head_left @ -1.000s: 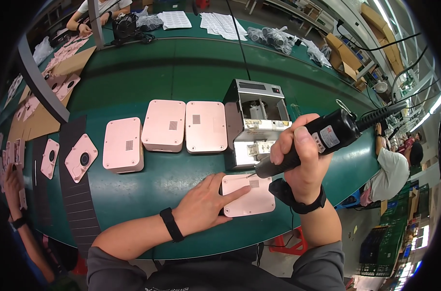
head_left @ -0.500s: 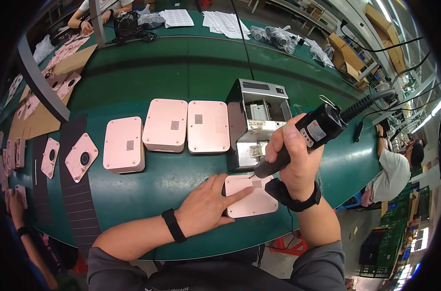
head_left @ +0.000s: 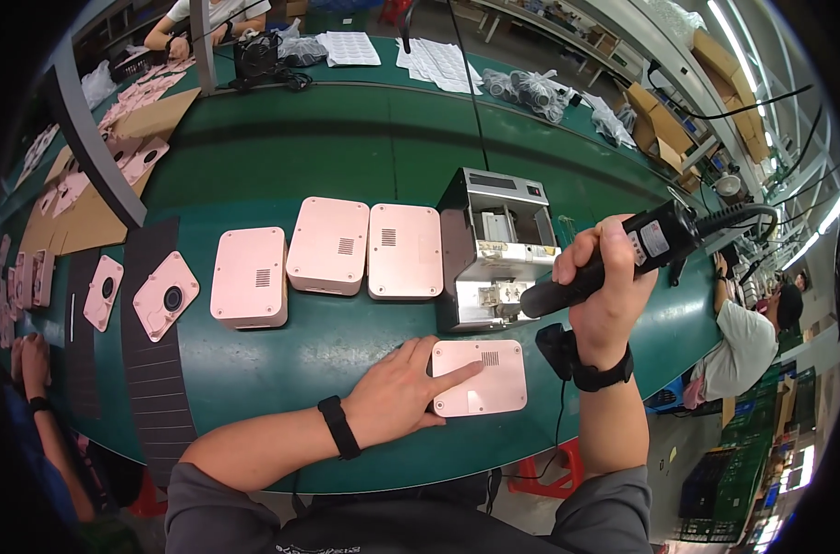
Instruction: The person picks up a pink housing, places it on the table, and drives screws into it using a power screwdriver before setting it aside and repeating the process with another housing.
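Note:
My left hand (head_left: 392,392) grips the left side of a pink box (head_left: 503,388) lying on the green table. Its index finger stretches over the top face, near a small slotted vent, and its thumb is at the near left corner. In my right hand (head_left: 614,286) is a black electric screwdriver (head_left: 577,288), its cable trailing off to the right. The screwdriver's nose points left, at the front part of a silver screw feeder (head_left: 457,295) just beyond the box; its bit is hard to make out there.
Several pink boxes (head_left: 327,245) stand in a row left of the feeder. Pink covers with round black parts (head_left: 166,295) lie on dark strips (head_left: 152,379). A grey post (head_left: 96,148) rises at left. Co-workers' arms (head_left: 36,369) show at left, and another person (head_left: 743,323) sits at right.
My right hand has lifted the screwdriver off the pink box's far edge and moved it right and away, to the screw feeder's front. My left hand stays on the box.

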Available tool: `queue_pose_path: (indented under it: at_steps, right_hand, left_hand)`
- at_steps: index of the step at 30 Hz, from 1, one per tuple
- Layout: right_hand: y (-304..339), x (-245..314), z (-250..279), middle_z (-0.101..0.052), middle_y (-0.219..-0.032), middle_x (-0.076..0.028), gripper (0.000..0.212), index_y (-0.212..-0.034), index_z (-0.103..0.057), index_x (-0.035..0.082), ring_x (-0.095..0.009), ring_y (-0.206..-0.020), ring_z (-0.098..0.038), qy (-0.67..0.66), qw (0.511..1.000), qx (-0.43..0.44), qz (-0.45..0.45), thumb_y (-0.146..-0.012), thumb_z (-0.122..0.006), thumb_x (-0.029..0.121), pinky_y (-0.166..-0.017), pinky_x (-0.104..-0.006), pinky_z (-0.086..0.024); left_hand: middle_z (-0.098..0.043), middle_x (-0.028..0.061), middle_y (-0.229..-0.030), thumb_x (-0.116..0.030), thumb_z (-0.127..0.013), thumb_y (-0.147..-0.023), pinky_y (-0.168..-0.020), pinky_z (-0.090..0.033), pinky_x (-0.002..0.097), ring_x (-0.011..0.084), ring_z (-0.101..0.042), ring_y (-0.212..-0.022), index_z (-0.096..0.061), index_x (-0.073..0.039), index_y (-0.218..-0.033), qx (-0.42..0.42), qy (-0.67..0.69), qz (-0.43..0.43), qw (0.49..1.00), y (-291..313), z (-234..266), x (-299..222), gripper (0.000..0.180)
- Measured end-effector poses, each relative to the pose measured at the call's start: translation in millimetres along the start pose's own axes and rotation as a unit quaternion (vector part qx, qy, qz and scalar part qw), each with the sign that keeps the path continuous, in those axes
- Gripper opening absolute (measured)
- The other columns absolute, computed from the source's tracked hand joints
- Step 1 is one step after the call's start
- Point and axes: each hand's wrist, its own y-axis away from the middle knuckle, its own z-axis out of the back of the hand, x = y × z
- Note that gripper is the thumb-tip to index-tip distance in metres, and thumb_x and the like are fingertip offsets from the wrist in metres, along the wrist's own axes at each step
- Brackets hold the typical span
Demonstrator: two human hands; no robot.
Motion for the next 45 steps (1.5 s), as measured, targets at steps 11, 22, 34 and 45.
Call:
queue_pose_path:
  at_steps: [11,22,34,45]
  right_hand:
    - [40,14,-48,-0.054,-0.067,-0.008,0.021,-0.103,-0.050,0.002,-0.017,-0.052,-0.053,-0.093,0.990,0.069,-0.080,-0.093,-0.058,0.019,-0.052,-0.0324,-0.048]
    - [44,-11,-57,-0.056,-0.064,-0.008,0.020,-0.099,-0.048,-0.001,-0.015,-0.052,-0.054,-0.001,0.988,0.148,-0.048,-0.090,-0.060,0.012,-0.052,-0.0297,-0.048]
    - [46,2,-53,-0.055,-0.066,-0.007,0.020,-0.101,-0.050,0.002,-0.015,-0.052,-0.054,-0.053,0.993,0.093,-0.050,-0.092,-0.060,0.017,-0.052,-0.0301,-0.047]
    - [-2,3,-4,-0.053,-0.067,-0.006,0.017,-0.098,-0.052,0.004,-0.017,-0.050,-0.052,0.027,0.999,-0.010,0.015,-0.096,-0.057,0.020,-0.049,-0.0329,-0.045]
  left_hand:
    - [-0.046,0.0220,-0.131,-0.032,-0.081,-0.075,-0.100,-0.047,0.0419,0.0356,-0.051,-0.120,-0.043,-0.030,-0.150,0.009,0.003,0.004,1.000,-1,3,0,0.084]
    - [-0.045,0.0230,-0.134,-0.032,-0.080,-0.075,-0.103,-0.045,0.0409,0.0357,-0.047,-0.125,-0.053,-0.023,-0.143,0.036,0.014,0.017,0.999,1,5,2,0.074]
    - [-0.045,0.0236,-0.132,-0.029,-0.082,-0.074,-0.103,-0.045,0.0423,0.0378,-0.048,-0.123,-0.052,-0.024,-0.144,0.020,0.021,0.008,1.000,0,3,6,0.076]
    - [-0.047,0.0234,-0.126,-0.030,-0.085,-0.070,-0.099,-0.048,0.0432,0.0392,-0.052,-0.116,-0.043,-0.031,-0.149,-0.009,-0.006,0.019,1.000,-4,4,5,0.090]
